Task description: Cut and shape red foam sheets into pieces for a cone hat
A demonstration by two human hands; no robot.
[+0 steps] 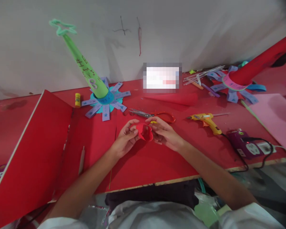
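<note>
Between my two hands, above the red table, is a small red paper piece curled into a loop point(145, 132). My left hand point(126, 137) pinches its left side, thumb on the near face. Fingers of my right hand point(165, 132) close on its right side, partly hidden behind it. Just beyond my hands lie scissors point(165, 116) with orange-red handles, blades pointing left. A small yellow item point(153, 122) shows near my right fingertips; its kind is unclear. To the right rests a yellow hot glue gun point(206, 121) with a clear glue stick in its back.
A green paper cone point(85, 70) with a fringed blue base stands at the back left; a red cone point(264, 60) leans at right. A red board point(35, 149) stands open at left. A purple power box point(240, 144) with cables sits near the right edge.
</note>
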